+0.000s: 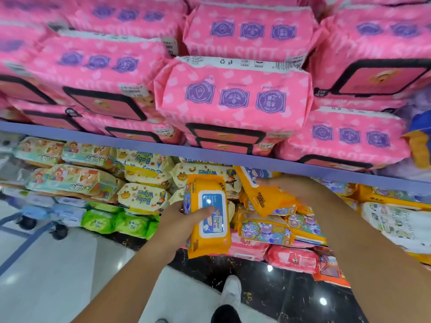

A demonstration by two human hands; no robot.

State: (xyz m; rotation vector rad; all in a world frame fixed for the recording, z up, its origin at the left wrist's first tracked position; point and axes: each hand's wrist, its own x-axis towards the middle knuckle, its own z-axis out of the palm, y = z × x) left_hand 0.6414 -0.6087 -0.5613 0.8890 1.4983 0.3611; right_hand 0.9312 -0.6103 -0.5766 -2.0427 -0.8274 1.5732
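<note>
Head view: my left hand [179, 217] grips an orange pack [207, 238], right hand [293, 186] a second pack [268, 199]. Tugging could spill the stack [268, 229].

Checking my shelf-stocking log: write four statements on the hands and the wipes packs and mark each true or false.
The left hand grips an orange wipes pack with a blue-and-white lid. True.
The right hand is empty. False: it holds a second orange pack.
Pink packs fill the upper shelf. True.
The green packs lie on the upper shelf. False: they lie low, under the yellow baby wipes.
</note>
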